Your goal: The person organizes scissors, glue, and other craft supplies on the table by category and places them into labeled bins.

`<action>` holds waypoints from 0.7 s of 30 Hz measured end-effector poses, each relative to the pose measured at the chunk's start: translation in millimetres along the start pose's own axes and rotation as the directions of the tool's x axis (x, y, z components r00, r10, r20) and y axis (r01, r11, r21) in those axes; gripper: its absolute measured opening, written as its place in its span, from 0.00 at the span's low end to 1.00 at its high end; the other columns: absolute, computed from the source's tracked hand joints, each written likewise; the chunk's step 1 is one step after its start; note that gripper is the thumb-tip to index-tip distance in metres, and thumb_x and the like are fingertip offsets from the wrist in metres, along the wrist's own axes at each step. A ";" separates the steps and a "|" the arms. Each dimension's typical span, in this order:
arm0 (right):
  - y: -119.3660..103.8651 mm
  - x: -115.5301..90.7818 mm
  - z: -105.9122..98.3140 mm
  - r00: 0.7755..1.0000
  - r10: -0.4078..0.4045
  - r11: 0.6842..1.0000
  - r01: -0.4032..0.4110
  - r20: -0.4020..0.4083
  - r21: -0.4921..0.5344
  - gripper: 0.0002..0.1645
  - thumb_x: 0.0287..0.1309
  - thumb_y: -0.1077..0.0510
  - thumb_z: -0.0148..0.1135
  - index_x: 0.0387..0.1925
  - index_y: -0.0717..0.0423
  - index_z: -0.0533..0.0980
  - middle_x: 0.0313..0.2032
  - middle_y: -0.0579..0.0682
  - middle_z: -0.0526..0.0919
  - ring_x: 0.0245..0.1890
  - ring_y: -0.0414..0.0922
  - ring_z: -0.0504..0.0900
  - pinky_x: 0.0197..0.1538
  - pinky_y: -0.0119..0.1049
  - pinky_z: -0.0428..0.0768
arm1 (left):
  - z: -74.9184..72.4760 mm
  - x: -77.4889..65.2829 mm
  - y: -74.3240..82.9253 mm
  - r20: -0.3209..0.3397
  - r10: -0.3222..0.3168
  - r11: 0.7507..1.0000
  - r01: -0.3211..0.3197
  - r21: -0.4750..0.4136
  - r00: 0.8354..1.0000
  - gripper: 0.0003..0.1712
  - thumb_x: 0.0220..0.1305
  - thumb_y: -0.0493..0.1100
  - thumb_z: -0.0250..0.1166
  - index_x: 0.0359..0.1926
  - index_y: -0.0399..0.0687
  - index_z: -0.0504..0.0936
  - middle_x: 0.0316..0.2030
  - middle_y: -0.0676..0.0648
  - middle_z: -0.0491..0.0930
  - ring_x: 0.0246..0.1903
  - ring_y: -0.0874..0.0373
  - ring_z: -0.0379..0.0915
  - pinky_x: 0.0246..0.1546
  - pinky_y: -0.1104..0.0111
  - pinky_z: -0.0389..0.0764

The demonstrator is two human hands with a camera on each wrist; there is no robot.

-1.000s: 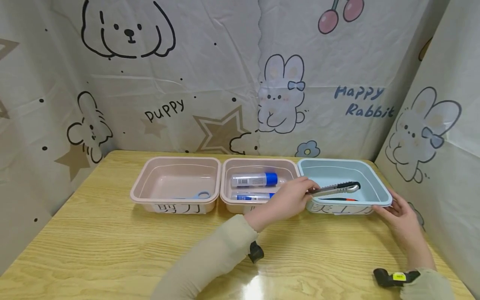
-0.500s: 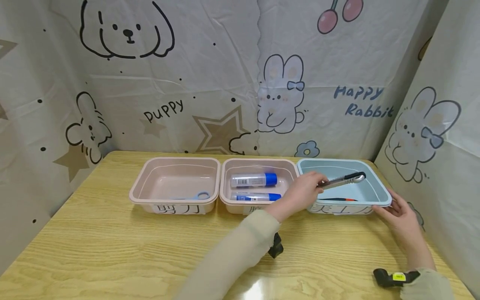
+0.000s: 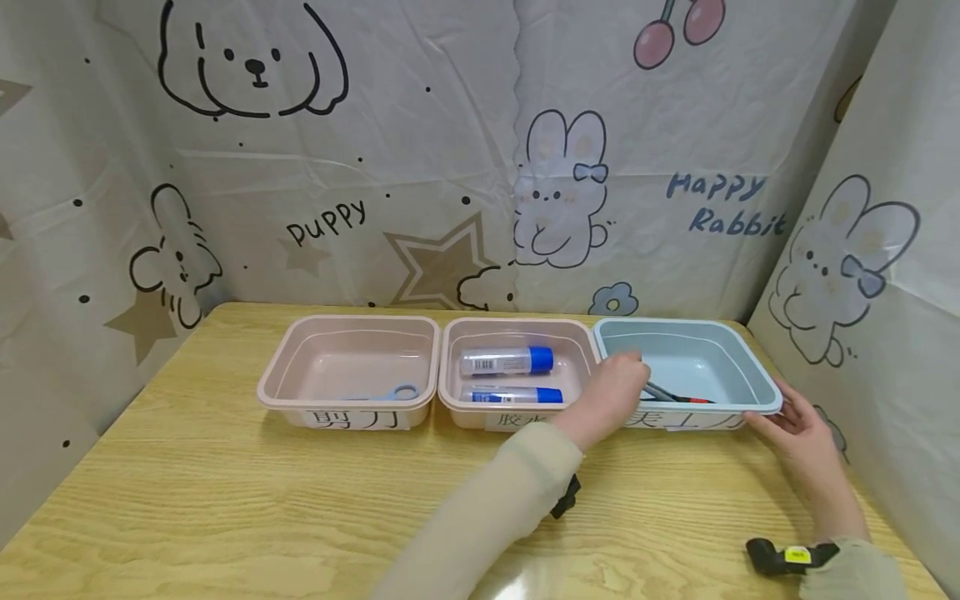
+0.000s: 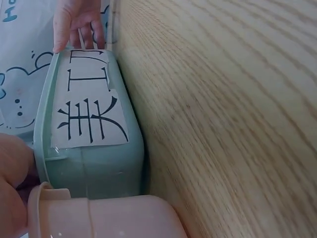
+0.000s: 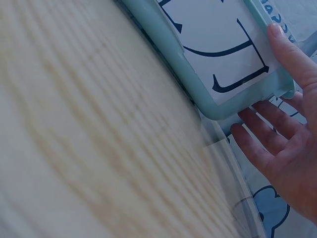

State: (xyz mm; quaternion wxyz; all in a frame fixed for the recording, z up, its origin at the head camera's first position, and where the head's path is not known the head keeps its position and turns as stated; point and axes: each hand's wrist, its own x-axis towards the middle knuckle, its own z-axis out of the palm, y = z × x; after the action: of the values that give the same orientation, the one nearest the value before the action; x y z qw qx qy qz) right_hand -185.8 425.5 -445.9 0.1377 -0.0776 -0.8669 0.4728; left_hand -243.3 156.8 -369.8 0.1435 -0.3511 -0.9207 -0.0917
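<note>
My left hand (image 3: 611,390) reaches over the left end of the light blue bin (image 3: 720,333), its fingers curled round a utility knife (image 3: 660,392) that slants down into the bin. Most of the knife's upper end is hidden by the hand. A second knife with black and red parts (image 3: 699,400) lies inside, largely behind the front rim. At the bin's right corner, my right hand (image 3: 806,437) grips the rim; in the right wrist view the thumb (image 5: 292,54) lies on the front edge and the other fingers are by the end wall. Only part of the left hand (image 4: 12,183) shows in its wrist view.
Beside the blue bin stands a pink bin (image 3: 517,323) with two blue-capped glue bottles (image 3: 506,361). Farther left, another pink bin (image 3: 348,321) contains light blue scissors (image 3: 405,390). All bear front paper labels. A printed cloth (image 3: 442,167) hangs behind the wooden table (image 3: 262,508).
My left hand has moved right, and the utility knife has gone from raised above the blue bin to tilted down inside it. The right hand stays at the bin's corner.
</note>
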 end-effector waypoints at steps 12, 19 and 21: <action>1.1 1.5 -7.4 0.997 -0.041 0.993 0.033 0.071 0.113 0.40 0.51 0.55 0.56 0.63 0.37 0.48 0.58 0.43 0.59 0.42 0.24 0.65 0.37 0.14 0.69 | -38.7 -19.2 -14.2 0.080 -0.060 0.993 0.067 -0.096 0.995 0.11 0.56 0.47 0.56 0.42 0.58 0.76 0.39 0.58 0.74 0.33 0.67 0.72 0.21 0.80 0.69; -6.1 -3.5 -12.1 0.996 -0.086 0.994 0.083 0.030 0.073 0.32 0.58 0.52 0.45 0.63 0.45 0.48 0.60 0.45 0.56 0.45 0.23 0.63 0.39 0.12 0.67 | -50.9 -54.1 -47.9 0.084 -0.095 0.961 0.114 -0.251 0.992 0.14 0.56 0.49 0.54 0.43 0.54 0.75 0.37 0.57 0.76 0.33 0.67 0.71 0.28 0.77 0.72; -15.3 -6.8 -12.4 0.996 -0.054 0.998 0.053 -0.071 -0.018 0.31 0.58 0.49 0.45 0.62 0.46 0.51 0.59 0.45 0.59 0.47 0.25 0.63 0.41 0.13 0.65 | -52.9 -65.3 -60.6 0.056 -0.102 0.954 0.114 -0.278 0.993 0.13 0.56 0.48 0.55 0.42 0.53 0.76 0.35 0.56 0.76 0.33 0.66 0.71 0.30 0.77 0.72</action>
State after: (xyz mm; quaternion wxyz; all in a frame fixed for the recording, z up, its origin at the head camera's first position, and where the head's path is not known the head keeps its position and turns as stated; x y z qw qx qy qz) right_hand -175.5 425.3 -427.8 0.1808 -0.0722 -0.8668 0.4590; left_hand -227.1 57.4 -345.6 0.0683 -0.3188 -0.9189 -0.2220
